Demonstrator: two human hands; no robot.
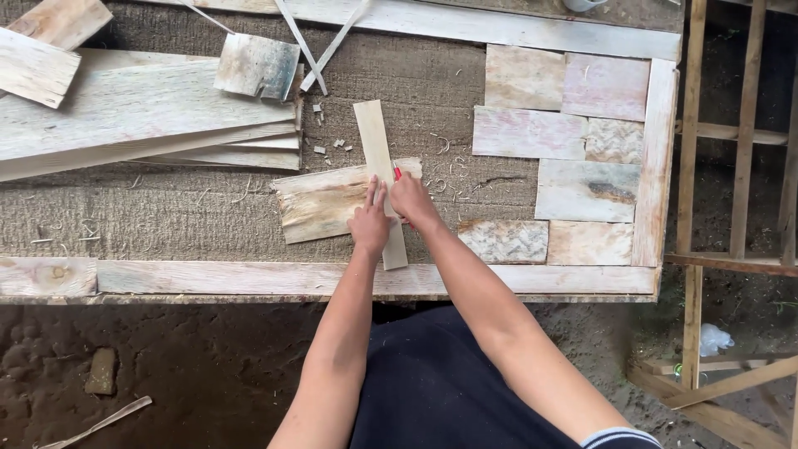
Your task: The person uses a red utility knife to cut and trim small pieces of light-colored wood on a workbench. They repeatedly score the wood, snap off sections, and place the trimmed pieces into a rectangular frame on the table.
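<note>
Wide weathered board [320, 206] under both hands, narrow wood strip [378, 166] across it beneath the left hand [370, 224], fingers together and flat, right hand [413, 202] beside it, fingers clamped round a red-handled tool [397, 173]

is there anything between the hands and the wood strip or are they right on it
Nothing visible is between them. The left hand presses flat on the narrow strip, which lies across the wood piece. The right hand holds a red tool against the strip's edge.
</note>
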